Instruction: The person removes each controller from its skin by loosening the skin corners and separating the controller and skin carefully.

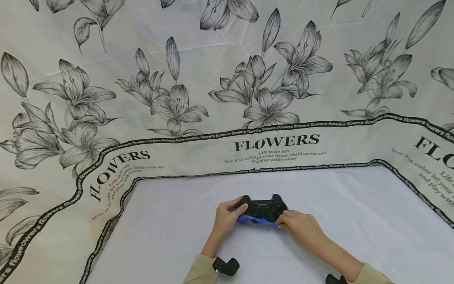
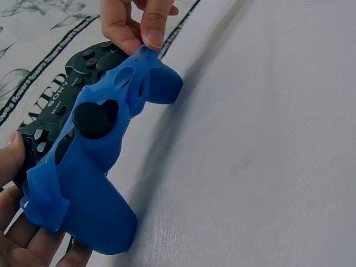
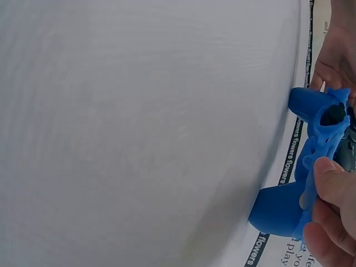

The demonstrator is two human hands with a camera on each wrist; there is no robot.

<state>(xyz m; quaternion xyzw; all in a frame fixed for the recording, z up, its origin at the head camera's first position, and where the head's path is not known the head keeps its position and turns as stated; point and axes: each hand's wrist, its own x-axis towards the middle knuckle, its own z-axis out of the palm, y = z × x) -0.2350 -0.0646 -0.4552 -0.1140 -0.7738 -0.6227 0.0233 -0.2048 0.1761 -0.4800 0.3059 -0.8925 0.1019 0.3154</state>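
Note:
A black Sony game controller (image 1: pixel 262 208) is held above the white table by both hands. A blue silicone cover (image 2: pixel 94 167) wraps its handles and lower front, while the upper face with the SONY lettering shows bare. One thumbstick (image 2: pixel 92 120) pokes through a hole in the cover. My left hand (image 1: pixel 227 217) grips the controller's left end, thumb on its face and fingers beneath. My right hand (image 1: pixel 298 227) pinches the edge of the blue cover at the right side, as the left wrist view also shows. The controller's underside is hidden.
A white cloth (image 1: pixel 159 236) covers the table. Behind and at the sides hangs a fabric sheet (image 1: pixel 198 157) printed with lilies and "FLOWERS" lettering. Black straps with devices (image 1: pixel 227 266) sit on both wrists.

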